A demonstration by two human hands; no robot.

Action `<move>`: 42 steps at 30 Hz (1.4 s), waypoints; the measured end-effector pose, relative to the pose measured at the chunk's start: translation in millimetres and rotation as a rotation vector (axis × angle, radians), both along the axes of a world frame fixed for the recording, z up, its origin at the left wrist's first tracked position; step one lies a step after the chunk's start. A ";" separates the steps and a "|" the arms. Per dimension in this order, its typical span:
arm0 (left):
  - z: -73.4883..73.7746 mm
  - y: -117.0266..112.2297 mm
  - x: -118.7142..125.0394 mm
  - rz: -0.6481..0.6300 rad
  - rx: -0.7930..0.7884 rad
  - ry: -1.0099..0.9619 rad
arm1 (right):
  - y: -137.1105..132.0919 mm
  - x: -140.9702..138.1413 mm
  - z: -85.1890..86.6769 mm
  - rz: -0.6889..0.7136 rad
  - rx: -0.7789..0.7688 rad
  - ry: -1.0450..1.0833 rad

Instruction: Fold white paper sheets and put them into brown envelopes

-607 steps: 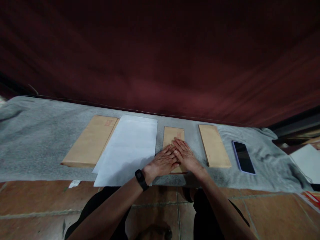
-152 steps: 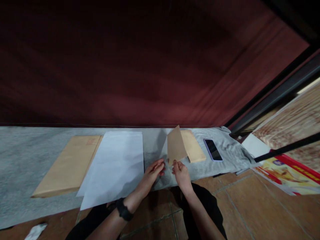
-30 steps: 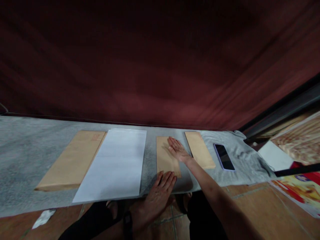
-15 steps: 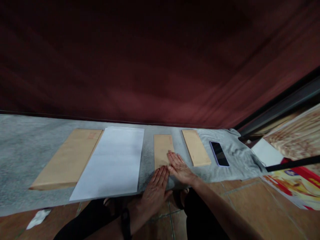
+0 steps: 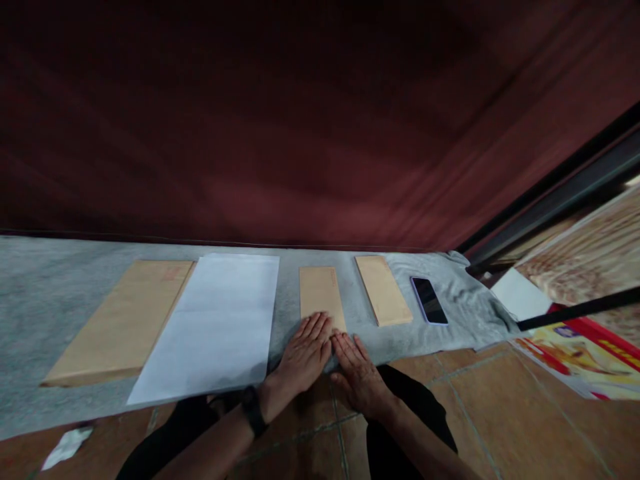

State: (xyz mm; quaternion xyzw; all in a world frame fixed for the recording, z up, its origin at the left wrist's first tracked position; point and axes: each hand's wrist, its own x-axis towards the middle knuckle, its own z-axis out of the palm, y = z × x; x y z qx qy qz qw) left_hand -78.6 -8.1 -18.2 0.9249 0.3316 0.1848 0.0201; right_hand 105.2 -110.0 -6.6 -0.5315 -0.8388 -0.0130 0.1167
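A small brown envelope [image 5: 320, 295] lies flat on the grey cloth [image 5: 65, 280]. My left hand [image 5: 303, 352] lies open and flat with its fingertips on the envelope's near end. My right hand [image 5: 357, 375] rests open beside it, on the cloth's near edge, fingers stretched out, just short of the envelope. A black band is on my left wrist. Neither hand holds anything.
A stack of white paper [image 5: 213, 323] and a stack of large brown envelopes [image 5: 123, 320] lie to the left. A second small envelope stack [image 5: 383, 290] and a dark phone [image 5: 429, 301] lie to the right. Tiled floor is in front, a dark red curtain behind.
My right hand has slid back along the envelope from its far end to the cloth's near edge. My left hand moved up onto the envelope's near end.
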 end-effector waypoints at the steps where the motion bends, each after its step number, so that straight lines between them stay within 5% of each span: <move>1: 1.8 4.7 2.8 -0.017 -0.006 0.009 | -0.5 -1.7 -0.8 -0.013 0.013 0.002; 8: 3.0 35.9 28.6 -0.036 -0.007 0.065 | -0.2 -7.7 4.4 -0.076 -0.013 0.030; 17: 6.9 87.4 75.6 0.112 -0.120 0.143 | 3.5 -7.1 8.4 -0.092 -0.077 0.110; 25: 7.1 129.9 82.8 0.126 -0.133 0.152 | 9.1 0.1 14.0 -0.106 -0.118 0.313; 30: 11.0 114.2 76.2 0.111 -0.150 0.183 | 11.9 4.8 13.3 -0.158 -0.073 0.447; 42: 13.2 20.5 33.1 -0.038 -0.114 0.203 | 17.0 3.3 4.6 -0.238 -0.014 0.522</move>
